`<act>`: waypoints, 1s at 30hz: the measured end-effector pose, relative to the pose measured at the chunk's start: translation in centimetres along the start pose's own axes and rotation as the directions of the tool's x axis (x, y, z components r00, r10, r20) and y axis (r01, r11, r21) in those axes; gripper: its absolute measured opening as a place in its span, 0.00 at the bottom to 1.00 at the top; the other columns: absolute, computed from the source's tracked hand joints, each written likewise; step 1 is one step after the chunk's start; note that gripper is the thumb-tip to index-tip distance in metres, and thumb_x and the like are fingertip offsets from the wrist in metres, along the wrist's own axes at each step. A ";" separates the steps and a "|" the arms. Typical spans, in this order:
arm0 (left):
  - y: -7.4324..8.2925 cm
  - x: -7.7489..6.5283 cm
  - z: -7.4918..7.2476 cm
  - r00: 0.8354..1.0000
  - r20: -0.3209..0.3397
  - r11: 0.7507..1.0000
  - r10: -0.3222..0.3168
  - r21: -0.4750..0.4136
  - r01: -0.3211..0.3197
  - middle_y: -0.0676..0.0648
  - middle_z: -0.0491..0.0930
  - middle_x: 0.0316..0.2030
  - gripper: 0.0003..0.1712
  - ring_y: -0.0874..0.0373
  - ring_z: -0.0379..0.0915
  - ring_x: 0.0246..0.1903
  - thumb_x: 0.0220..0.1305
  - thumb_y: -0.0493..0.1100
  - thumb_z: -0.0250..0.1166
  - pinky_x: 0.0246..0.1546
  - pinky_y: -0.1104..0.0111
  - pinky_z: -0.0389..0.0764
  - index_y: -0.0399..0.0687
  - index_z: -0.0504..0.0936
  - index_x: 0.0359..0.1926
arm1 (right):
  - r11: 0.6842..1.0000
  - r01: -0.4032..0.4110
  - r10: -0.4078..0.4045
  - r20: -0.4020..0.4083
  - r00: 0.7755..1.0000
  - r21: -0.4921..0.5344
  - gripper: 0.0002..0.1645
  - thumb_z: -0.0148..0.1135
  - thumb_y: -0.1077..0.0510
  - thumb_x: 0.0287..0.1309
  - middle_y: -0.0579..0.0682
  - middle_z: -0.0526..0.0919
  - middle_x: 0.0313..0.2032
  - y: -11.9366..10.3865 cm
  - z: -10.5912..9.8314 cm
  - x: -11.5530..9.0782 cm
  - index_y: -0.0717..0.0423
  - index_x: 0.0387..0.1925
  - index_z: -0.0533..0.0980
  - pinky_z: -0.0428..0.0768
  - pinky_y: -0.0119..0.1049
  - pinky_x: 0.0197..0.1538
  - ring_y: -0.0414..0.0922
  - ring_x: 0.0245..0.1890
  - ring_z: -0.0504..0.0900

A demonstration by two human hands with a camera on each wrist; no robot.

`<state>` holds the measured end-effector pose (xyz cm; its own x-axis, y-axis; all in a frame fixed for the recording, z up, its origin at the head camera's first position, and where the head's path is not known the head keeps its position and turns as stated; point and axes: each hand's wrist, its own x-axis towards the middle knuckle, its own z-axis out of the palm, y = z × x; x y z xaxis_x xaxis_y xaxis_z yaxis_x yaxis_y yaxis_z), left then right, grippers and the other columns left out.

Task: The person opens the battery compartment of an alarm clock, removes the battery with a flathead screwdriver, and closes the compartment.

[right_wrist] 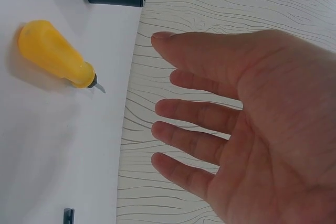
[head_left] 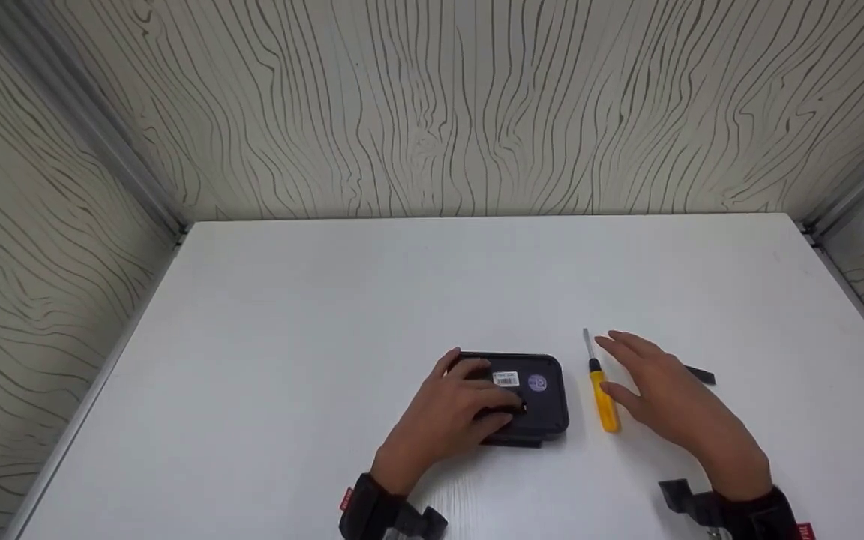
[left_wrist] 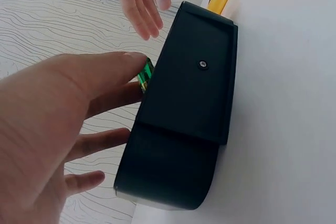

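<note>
While the left hand (head_left: 447, 416) pinches what seems a green battery (left_wrist: 145, 73) at the black device (head_left: 553, 409) on the counter (head_left: 312, 315), the right hand (head_left: 668, 394) holds nothing, its fingers loose beside the yellow screwdriver (head_left: 603, 401); the battery's fitting or removal seems the step, needing next a steady pinch. Only the left wrist view shows the screw (left_wrist: 202, 65).
</note>
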<state>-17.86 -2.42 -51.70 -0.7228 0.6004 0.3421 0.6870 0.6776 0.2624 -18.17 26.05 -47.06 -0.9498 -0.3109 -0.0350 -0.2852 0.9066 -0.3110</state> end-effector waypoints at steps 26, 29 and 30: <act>-0.4 0.1 -0.7 0.999 -0.038 0.987 0.000 -0.158 -0.006 0.60 0.86 0.35 0.12 0.68 0.80 0.40 0.58 0.40 0.70 0.52 0.73 0.77 0.59 0.88 0.43 | 1.000 -0.011 0.011 0.017 1.000 -0.009 0.36 0.67 0.55 0.58 0.65 0.67 0.67 -0.1 -0.2 0.0 0.58 0.67 0.67 0.72 0.62 0.60 0.65 0.63 0.70; -0.6 0.0 -1.1 0.999 -0.020 0.982 -0.038 -0.184 0.033 0.59 0.86 0.36 0.14 0.67 0.79 0.41 0.58 0.39 0.70 0.51 0.72 0.78 0.59 0.87 0.45 | 1.000 -0.010 0.011 0.016 1.000 -0.011 0.36 0.67 0.56 0.58 0.65 0.67 0.67 -0.1 -0.2 0.0 0.58 0.66 0.68 0.72 0.62 0.59 0.65 0.63 0.70; -0.6 -0.1 -1.3 0.999 -0.013 0.981 -0.047 -0.190 0.044 0.59 0.86 0.37 0.15 0.67 0.79 0.42 0.58 0.39 0.70 0.51 0.72 0.78 0.59 0.87 0.46 | 1.000 -0.012 0.012 0.016 1.000 -0.013 0.36 0.67 0.55 0.58 0.65 0.67 0.67 -0.1 -0.2 0.0 0.58 0.66 0.68 0.72 0.62 0.59 0.65 0.63 0.70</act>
<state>-18.14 -3.44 -50.76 -0.7535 0.5620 0.3412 0.6562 0.6103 0.4438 -18.20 26.05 -46.86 -0.9509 -0.3047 -0.0540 -0.2758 0.9137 -0.2985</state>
